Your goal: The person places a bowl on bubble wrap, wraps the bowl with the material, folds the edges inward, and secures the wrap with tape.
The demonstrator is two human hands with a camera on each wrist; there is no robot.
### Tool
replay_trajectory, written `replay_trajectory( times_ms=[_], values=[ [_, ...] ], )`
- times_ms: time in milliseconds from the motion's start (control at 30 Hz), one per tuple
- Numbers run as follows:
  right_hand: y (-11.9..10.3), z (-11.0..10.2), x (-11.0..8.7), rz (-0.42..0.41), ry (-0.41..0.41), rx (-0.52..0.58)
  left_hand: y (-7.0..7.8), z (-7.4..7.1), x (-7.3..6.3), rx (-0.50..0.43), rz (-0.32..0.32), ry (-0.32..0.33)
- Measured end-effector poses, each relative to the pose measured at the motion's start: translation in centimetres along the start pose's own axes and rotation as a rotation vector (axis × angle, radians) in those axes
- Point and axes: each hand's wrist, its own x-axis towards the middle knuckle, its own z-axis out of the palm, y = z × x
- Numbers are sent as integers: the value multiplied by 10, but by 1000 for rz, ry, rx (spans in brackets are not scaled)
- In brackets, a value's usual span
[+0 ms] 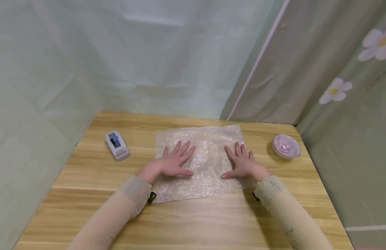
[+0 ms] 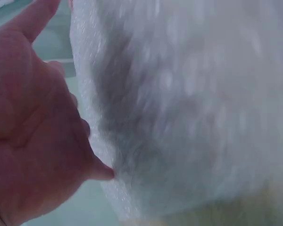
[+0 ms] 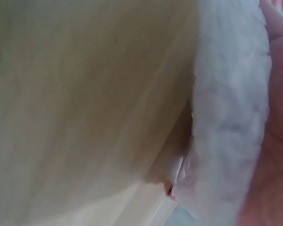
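A sheet of clear bubble wrap [image 1: 208,156] lies spread on the wooden table, slightly raised and wrinkled around its middle. On its left part rests my left hand [image 1: 174,163], fingers straight and spread. My right hand [image 1: 242,166] lies on the right part with its fingers likewise extended. In the left wrist view the left palm [image 2: 35,127] is beside the blurred bubble wrap [image 2: 188,103]. The right wrist view shows the edge of the bubble wrap [image 3: 231,103] against the right palm [image 3: 276,155]. Neither hand grips anything.
A white tape dispenser-like device [image 1: 117,145] with a blue and black insert stands at the left of the table [image 1: 193,222]. A pinkish ribbed bowl [image 1: 285,146] sits at the right. Pale green curtains [image 1: 168,62] hang behind and along both sides.
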Motion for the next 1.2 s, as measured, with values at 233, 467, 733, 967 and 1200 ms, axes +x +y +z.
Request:
replay_trajectory(
  times_ms=[233, 467, 733, 967, 1200],
  values=[
    [-11, 5, -2, 28, 11, 36, -10, 7, 0, 18, -64, -27],
    [-10, 21, -3, 29, 81, 56, -15, 6, -3, -9, -117, -42],
    [-27, 19, -18, 59, 57, 42, -32, 14, 1, 20, -123, -62],
    [-29, 29, -19, 60, 82, 14, -5, 2, -4, 13, -59, -79],
    [-33, 35, -22, 74, 99, -26, 6, 1, -3, 15, -110, -112]
  ],
)
